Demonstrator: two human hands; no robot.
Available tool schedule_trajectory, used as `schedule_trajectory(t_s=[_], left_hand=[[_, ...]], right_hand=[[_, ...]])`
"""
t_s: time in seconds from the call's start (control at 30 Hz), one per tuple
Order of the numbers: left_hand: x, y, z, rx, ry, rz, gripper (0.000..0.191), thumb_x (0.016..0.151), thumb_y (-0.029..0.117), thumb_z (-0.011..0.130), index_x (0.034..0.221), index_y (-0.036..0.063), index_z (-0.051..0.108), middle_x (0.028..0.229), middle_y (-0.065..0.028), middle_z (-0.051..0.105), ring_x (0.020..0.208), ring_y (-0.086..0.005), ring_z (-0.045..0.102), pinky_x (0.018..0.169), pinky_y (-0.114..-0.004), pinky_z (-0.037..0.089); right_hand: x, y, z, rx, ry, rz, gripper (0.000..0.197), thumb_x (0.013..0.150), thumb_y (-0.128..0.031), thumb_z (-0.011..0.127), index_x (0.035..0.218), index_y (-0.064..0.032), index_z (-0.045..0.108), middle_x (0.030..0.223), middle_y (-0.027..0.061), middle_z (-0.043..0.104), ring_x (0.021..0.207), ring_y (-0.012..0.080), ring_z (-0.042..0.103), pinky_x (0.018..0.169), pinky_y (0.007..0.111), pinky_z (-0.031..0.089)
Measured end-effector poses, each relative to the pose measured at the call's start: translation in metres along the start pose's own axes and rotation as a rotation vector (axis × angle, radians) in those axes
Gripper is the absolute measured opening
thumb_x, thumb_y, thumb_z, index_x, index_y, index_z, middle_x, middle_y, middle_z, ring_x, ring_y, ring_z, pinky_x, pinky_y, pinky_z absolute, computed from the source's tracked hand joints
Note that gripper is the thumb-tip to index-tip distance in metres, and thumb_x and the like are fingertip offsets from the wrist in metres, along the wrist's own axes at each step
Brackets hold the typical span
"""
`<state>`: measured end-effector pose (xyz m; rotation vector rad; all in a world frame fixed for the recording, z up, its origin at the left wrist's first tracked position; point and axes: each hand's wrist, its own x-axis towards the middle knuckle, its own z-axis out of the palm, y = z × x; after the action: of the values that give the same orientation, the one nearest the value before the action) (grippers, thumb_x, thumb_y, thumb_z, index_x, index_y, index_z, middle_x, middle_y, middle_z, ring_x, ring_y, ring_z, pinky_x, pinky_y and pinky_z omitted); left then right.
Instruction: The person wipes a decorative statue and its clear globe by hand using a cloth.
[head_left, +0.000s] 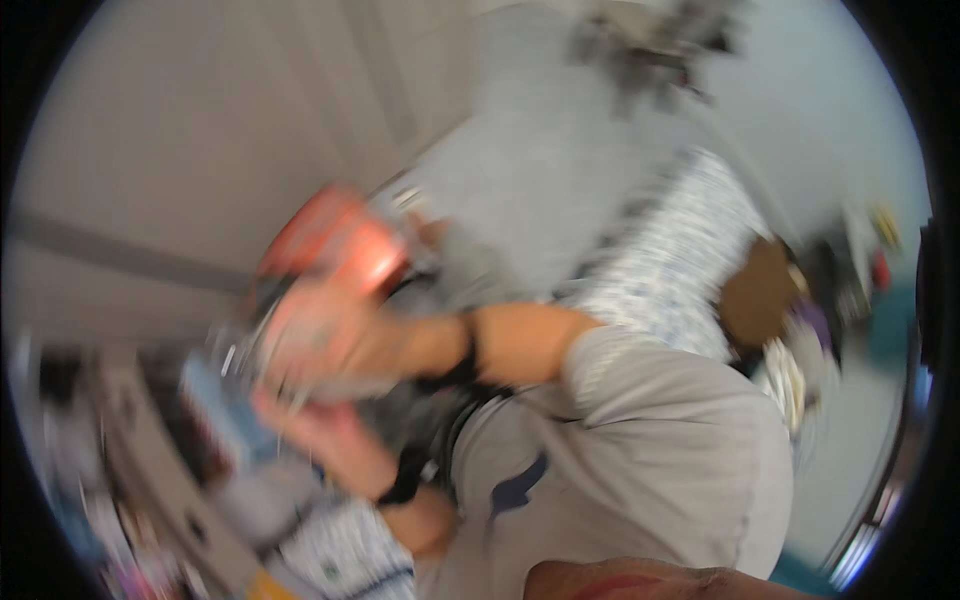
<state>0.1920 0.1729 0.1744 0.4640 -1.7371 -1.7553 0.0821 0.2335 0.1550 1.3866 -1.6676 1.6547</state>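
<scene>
The whole view is strongly blurred. My right hand (322, 337) reaches to the left of my torso, a black band on its wrist. Just below it is my left hand (311, 420), with another black band. Thin pale streaks show about both hands; whether the hands hold something cannot be told. A shiny orange-red object (337, 240) lies right above my right hand, partly hidden by it. Left of my left hand is a light blue box-like object (225, 412).
A brown drawer-like edge (150, 450) and blurred small items fill the lower left. Tan panels (187, 135) rise at upper left. A white-and-blue patterned cloth (667, 255) stretches to the right, beside a brown rounded object (757, 292). A dark jumble (652, 52) lies on the grey floor (547, 150).
</scene>
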Motion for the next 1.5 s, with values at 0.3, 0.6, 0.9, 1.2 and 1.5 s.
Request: schedule_trajectory(t_s=[0.3, 0.6, 0.9, 1.2, 1.5], left_hand=[[0.049, -0.04, 0.008, -0.9, 0.254, -0.181, 0.043, 0.107, 0.043, 0.051, 0.128, 0.0061, 0.058, 0.118, -0.0086, 0.065, 0.107, -0.0177, 0.065, 0.092, -0.034, 0.054], [0.048, -0.011, 0.005, -0.583, 0.576, -0.231, 0.06, 0.099, 0.035, 0.07, 0.138, 0.002, 0.039, 0.126, -0.0118, 0.058, 0.113, -0.0187, 0.061, 0.094, -0.033, 0.052], [0.059, -0.003, -0.022, -0.692, 0.577, -0.06, 0.068, 0.101, 0.049, 0.062, 0.145, 0.0043, 0.037, 0.13, -0.0094, 0.052, 0.124, -0.0205, 0.048, 0.11, -0.037, 0.038], [0.055, -0.02, 0.019, -0.811, 0.52, -0.169, 0.07, 0.099, 0.06, 0.054, 0.141, 0.0036, 0.048, 0.138, -0.0091, 0.054, 0.126, -0.0193, 0.049, 0.11, -0.036, 0.038], [0.06, -0.007, -0.048, -1.044, 0.098, -0.205, 0.065, 0.095, 0.055, 0.037, 0.137, 0.01, 0.059, 0.137, -0.0107, 0.063, 0.127, -0.0322, 0.058, 0.107, -0.062, 0.043]], right_hand=[[0.023, -0.038, -0.042, -0.427, -0.358, -0.293, 0.033, 0.094, -0.019, 0.073, 0.12, -0.0013, 0.066, 0.126, 0.0184, 0.068, 0.128, 0.0417, 0.06, 0.116, 0.061, 0.032], [-0.005, 0.004, -0.036, -0.347, -0.491, -0.367, 0.023, 0.095, -0.013, 0.07, 0.114, -0.0034, 0.063, 0.129, 0.019, 0.066, 0.131, 0.0413, 0.058, 0.116, 0.067, 0.029], [-0.044, 0.049, -0.051, -0.218, -0.234, 0.004, 0.032, 0.105, -0.017, 0.055, 0.127, 0.0035, 0.064, 0.136, 0.0189, 0.065, 0.128, 0.0364, 0.06, 0.111, 0.042, 0.044], [0.008, -0.007, 0.0, -0.254, 0.154, 0.12, 0.059, 0.11, -0.037, 0.045, 0.149, 0.007, 0.043, 0.148, 0.0246, 0.051, 0.139, 0.0319, 0.047, 0.115, 0.041, 0.038], [-0.069, 0.021, -0.004, 0.325, -0.154, 0.477, 0.039, 0.107, -0.019, 0.054, 0.137, 0.0063, 0.056, 0.131, 0.0149, 0.065, 0.122, 0.0229, 0.06, 0.108, 0.036, 0.043]])
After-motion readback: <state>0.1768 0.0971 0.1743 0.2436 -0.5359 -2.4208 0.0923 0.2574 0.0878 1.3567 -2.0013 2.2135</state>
